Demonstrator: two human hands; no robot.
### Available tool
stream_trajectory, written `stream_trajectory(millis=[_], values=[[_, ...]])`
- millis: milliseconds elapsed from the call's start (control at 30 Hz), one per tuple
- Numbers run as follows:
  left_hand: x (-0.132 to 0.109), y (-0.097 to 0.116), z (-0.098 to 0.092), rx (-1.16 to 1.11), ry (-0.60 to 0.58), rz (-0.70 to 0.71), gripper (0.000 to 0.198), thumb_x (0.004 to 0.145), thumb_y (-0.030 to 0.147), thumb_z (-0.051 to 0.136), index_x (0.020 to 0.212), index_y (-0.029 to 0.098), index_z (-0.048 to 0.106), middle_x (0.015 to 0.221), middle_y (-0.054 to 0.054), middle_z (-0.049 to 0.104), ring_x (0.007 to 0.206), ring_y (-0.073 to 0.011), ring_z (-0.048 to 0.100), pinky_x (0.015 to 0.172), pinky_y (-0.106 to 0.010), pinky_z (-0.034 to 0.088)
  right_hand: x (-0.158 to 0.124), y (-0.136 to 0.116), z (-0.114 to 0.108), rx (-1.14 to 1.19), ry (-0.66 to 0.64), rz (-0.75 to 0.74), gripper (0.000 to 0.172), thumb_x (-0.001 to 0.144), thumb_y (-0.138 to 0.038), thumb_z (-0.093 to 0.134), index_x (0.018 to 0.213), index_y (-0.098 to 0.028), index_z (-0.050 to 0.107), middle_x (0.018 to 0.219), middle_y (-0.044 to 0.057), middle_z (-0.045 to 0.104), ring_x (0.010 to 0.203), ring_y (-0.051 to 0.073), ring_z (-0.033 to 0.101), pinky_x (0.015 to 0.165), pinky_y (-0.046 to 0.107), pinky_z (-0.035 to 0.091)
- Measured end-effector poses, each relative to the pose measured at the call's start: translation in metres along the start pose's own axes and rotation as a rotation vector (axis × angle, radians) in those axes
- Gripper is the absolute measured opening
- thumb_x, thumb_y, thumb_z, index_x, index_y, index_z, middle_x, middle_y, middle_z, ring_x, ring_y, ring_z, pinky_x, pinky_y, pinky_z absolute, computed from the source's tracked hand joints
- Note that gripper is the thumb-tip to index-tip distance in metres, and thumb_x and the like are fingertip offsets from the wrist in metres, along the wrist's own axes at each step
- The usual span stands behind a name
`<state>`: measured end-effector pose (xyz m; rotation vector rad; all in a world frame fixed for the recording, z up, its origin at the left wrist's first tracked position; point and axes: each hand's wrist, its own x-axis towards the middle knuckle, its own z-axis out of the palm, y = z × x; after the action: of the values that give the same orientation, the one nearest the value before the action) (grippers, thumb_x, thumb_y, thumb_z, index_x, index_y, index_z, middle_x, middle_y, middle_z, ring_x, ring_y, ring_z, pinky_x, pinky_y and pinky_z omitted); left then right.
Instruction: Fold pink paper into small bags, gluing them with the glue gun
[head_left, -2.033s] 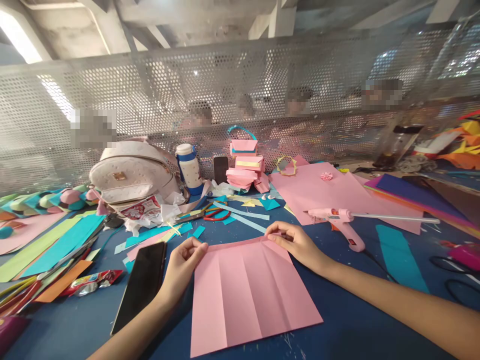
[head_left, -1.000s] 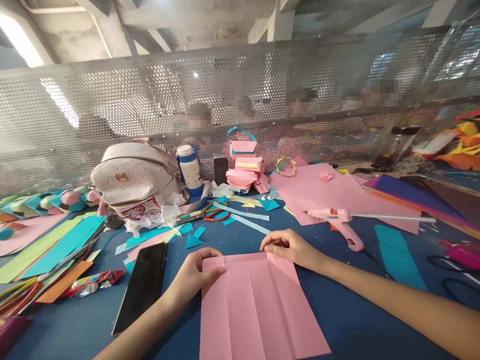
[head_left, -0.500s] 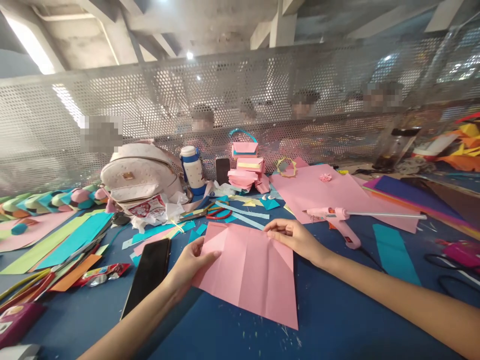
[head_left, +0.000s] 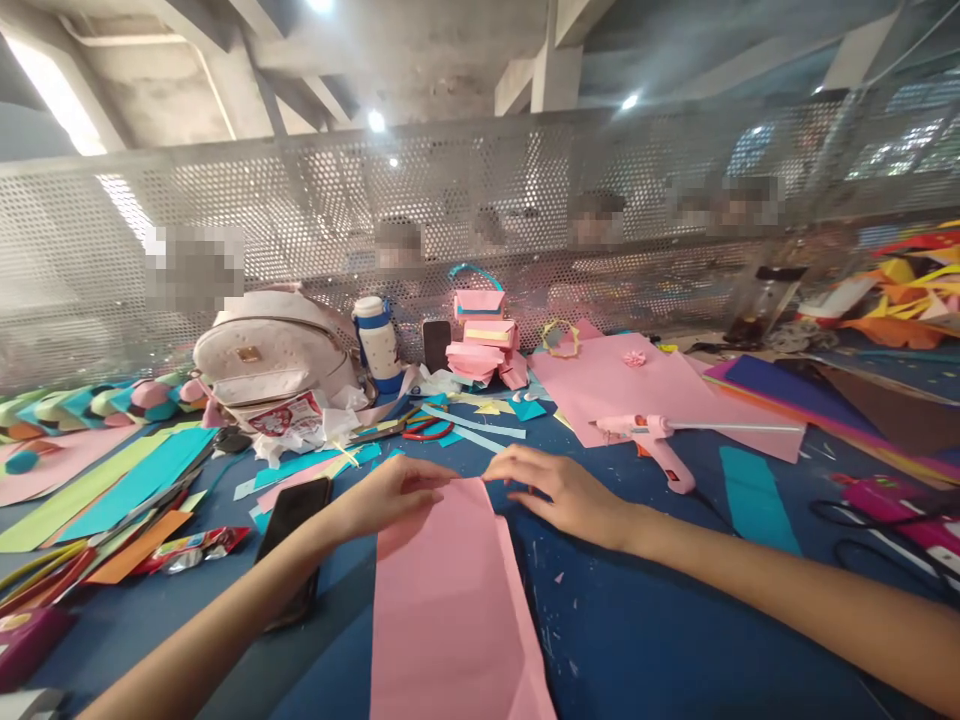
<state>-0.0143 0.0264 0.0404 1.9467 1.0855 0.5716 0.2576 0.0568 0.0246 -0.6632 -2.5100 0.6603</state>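
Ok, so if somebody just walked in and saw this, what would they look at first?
Probably the long, folded pink paper at the front middle, with the left hand and the right hand at its far end. Next might be the pink glue gun farther back on the right. Then maybe the big pale backpack at the back left, just left of the white-and-blue bottle.

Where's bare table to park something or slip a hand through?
Best patch: right of the folded pink paper, below the right forearm; only small flecks there. Smaller one: between the pink paper and the phone, below the left forearm. Crowded: the far side, with the backpack, bottle and pink boxes, and the left edge, with paper strips.
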Motion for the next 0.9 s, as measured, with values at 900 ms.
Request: stream_trajectory(millis=[900], values=[[-0.056,0.027,0.063,0.686,-0.149,0.107,0.035,0.088,0.053,0.054,0.105,0.023,0.059,0.095,-0.003,0.068,0.083,-0.0218,0.064,0.06,-0.029,0.042,-0.022,0.005,0.008,-0.287,-0.327,-0.32,0.024,0.097,-0.036,0.047,0.086,-0.018,0.06,0.087,0.003,0.064,0.081,0.015,0.054,0.071,0.028,0.036]])
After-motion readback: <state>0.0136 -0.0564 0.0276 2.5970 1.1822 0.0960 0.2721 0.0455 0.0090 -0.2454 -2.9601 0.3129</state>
